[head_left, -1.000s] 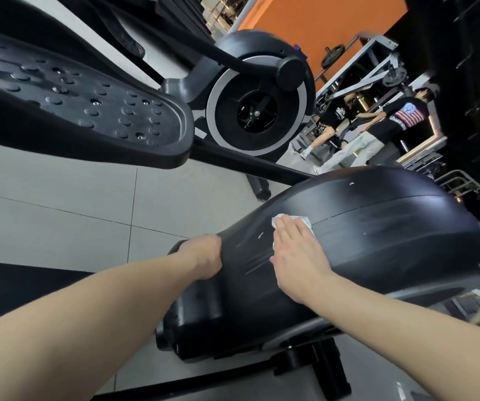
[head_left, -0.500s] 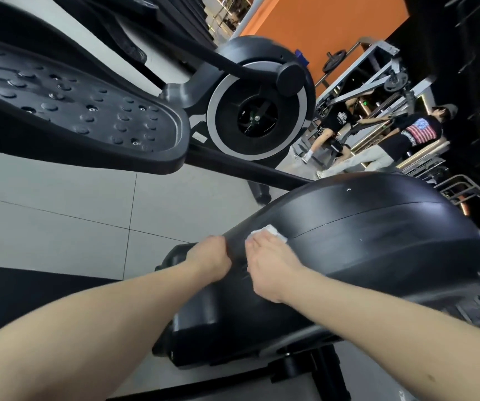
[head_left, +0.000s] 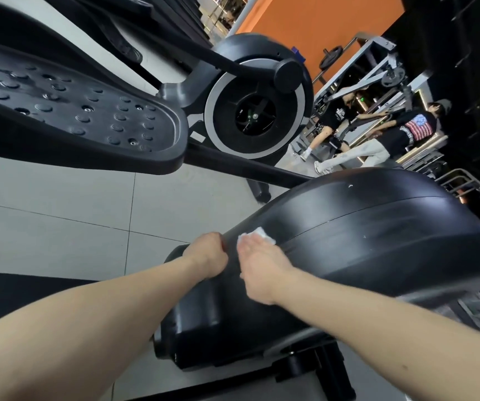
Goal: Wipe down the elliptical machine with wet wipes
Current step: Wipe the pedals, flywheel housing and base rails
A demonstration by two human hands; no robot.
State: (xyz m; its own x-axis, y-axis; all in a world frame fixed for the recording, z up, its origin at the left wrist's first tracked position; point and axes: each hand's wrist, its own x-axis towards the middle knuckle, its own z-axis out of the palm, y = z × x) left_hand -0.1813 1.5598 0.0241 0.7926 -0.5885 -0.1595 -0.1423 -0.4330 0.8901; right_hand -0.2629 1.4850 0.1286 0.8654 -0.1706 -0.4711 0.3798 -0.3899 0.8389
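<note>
The elliptical machine's black rounded housing (head_left: 377, 241) fills the lower right. My right hand (head_left: 262, 261) lies flat on its left slope and presses a white wet wipe (head_left: 260, 234) against the plastic; only the wipe's far edge shows beyond my fingertips. My left hand (head_left: 208, 256) grips the housing's left edge, its fingers curled over the rim and hidden behind it. A black studded foot pedal (head_left: 74, 117) of the machine hangs at the upper left.
A black and grey flywheel (head_left: 254, 111) with a crank arm stands behind the pedal. Grey floor tiles (head_left: 59, 227) lie beneath. Two people (head_left: 377, 131) use gym equipment at the right, near an orange wall (head_left: 305, 27). The machine's base bar (head_left: 305, 369) runs along the bottom.
My right hand has slid the wipe leftward along the housing toward my left hand. The left hand keeps its grip on the edge.
</note>
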